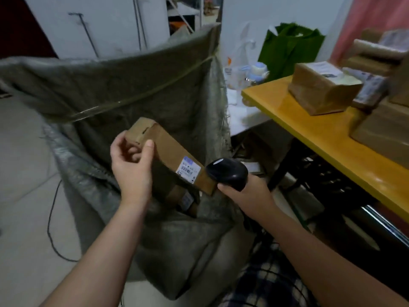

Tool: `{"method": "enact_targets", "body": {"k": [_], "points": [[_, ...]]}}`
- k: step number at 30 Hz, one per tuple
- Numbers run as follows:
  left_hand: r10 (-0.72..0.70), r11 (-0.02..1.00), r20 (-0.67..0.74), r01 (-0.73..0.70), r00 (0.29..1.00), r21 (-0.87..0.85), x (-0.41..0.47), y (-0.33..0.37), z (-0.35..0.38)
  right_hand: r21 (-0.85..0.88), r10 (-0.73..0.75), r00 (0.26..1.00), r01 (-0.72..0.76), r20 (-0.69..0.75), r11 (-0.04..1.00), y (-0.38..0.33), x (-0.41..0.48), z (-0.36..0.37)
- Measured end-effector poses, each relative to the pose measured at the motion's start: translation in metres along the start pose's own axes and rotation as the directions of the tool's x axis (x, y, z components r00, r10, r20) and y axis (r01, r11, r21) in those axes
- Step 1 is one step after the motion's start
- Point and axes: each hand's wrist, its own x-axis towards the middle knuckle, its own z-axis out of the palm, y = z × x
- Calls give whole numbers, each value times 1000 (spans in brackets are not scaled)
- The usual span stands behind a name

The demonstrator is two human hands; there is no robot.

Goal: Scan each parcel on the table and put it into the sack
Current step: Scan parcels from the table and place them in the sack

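Fingers [134,150] of the left hand [132,169] curl round the far end of the box [168,149], holding it over the open sack [132,85]. Its label [190,168] faces up, just beside the scanner [228,175] gripped by the right hand [245,191], apparently for reading. More parcels [321,89] wait on the tabletop [309,131].

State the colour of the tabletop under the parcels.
The tabletop is glossy yellow, seen in the head view.

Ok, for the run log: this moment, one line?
left hand: holds parcel over sack | right hand: grips scanner at label | table: parcels waiting
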Motion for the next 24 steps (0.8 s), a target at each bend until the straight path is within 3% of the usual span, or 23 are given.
{"method": "enact_targets", "body": {"k": [4,6,9,12,14,16,18,24], "points": [[37,950,241,-108,970,292,8,-48,14,53,5,1000,-6,26,999,18,18,14],[-19,922,339,-115,941,370,7,-70,29,46,55,998,-56,30,997,29,25,15],[-197,918,343,50,919,393,7,-97,50,19,123,992,-124,15,992,47,34,15],[-348,853,316,159,883,497,7,-139,61,23,172,985,-172,7,985,59,41,12],[-488,732,354,152,798,664,4,-167,61,30,194,981,-195,12,980,64,44,11],[-623,503,359,5,695,864,0,-183,57,41,212,977,-213,19,976,69,46,10],[-644,391,352,-104,679,915,-3,-184,56,30,235,972,-235,15,971,70,47,10],[-405,570,547,-265,732,778,-8,-143,72,64,250,967,-246,-56,967,66,42,-2]]}}
